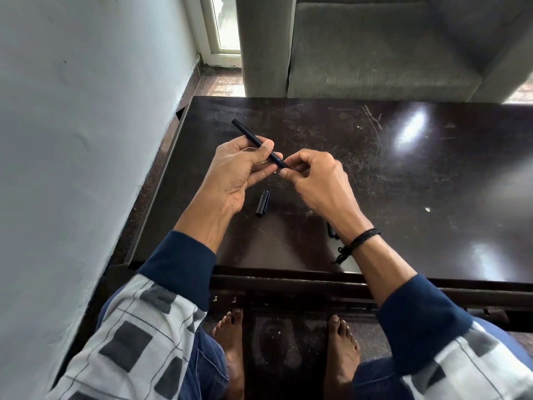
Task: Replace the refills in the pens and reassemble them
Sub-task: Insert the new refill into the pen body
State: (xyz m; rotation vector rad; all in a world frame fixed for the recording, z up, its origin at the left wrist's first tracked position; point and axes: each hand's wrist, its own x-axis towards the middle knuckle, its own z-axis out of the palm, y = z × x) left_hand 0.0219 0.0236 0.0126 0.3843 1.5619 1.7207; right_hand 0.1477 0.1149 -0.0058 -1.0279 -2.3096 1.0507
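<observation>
A slim black pen barrel [248, 135] slants above the dark table, its far end pointing up and left. My left hand [239, 171] grips it around the middle. My right hand [314, 180] pinches the near tip end of the same pen between thumb and fingers; the tip itself is hidden under those fingers. A black pen cap [263, 203] lies on the table just below my hands. Another small black pen part [331, 230] peeks out beside my right wrist, mostly hidden.
The dark scratched table [403, 174] stretches to the right. A white wall stands close on the left, and a grey sofa [375, 47] sits behind the table. My bare feet rest on the floor under the table's near edge.
</observation>
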